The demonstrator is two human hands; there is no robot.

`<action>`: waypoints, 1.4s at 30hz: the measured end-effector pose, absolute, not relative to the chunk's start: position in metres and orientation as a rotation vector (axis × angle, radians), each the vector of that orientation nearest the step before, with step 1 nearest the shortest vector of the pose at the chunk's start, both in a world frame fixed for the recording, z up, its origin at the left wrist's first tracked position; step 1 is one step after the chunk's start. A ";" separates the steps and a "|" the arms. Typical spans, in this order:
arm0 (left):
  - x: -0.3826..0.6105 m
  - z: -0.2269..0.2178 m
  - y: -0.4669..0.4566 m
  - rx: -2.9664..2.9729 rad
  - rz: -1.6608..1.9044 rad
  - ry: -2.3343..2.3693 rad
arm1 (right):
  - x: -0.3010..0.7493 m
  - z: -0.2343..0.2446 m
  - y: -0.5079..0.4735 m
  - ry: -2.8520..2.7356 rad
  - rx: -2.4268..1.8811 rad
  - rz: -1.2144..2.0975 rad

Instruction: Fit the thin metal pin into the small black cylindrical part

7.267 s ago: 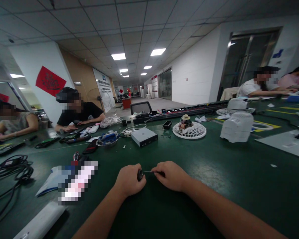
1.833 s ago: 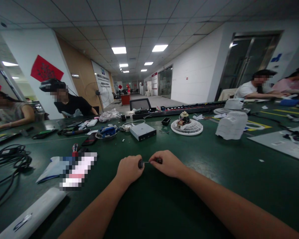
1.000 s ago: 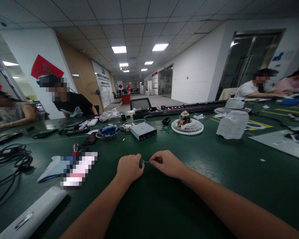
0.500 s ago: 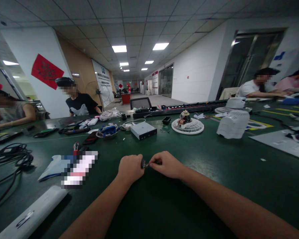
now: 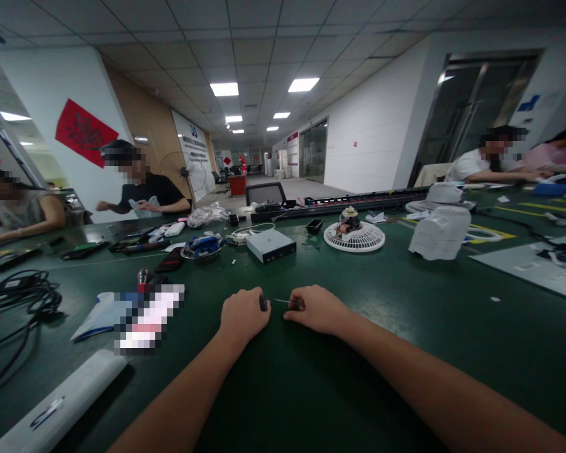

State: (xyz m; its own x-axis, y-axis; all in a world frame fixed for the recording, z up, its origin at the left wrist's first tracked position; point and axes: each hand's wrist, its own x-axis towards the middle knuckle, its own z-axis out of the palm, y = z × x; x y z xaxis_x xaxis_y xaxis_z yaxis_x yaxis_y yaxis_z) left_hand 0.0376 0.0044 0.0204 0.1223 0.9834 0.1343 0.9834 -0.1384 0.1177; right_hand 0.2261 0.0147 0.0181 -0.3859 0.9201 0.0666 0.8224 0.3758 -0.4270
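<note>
My left hand (image 5: 244, 319) is closed around a small dark rounded piece (image 5: 263, 302), whose end shows past the thumb and forefinger; the rest is hidden. Facing it, my right hand (image 5: 319, 309) is closed on a thin screwdriver (image 5: 282, 301). Its metal shaft points left at the dark piece, with a small gap between them. The dark handle is mostly covered by my fingers. Both hands are low over the green table (image 5: 273, 390).
Beyond my hands lie a grey optical drive (image 5: 270, 245), a white fan grille (image 5: 355, 238) with a motor, and a white housing (image 5: 439, 234). Left are black cables (image 5: 19, 296), a red-handled tool (image 5: 143, 280) and a long white bar (image 5: 70, 399). Other people sit around the table.
My hands have drawn slightly apart, and the screwdriver's shaft has come away from the dark piece. A person across the table has raised their hands.
</note>
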 end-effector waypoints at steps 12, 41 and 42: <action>0.034 0.018 0.008 2.314 0.329 2.016 | 0.241 0.025 0.023 -2.196 -1.475 0.503; 0.035 0.008 0.009 2.542 0.660 1.717 | 0.236 0.018 0.022 -2.024 -1.218 0.453; 0.035 0.008 0.010 2.555 0.662 1.715 | 0.236 0.018 0.022 -2.025 -1.219 0.440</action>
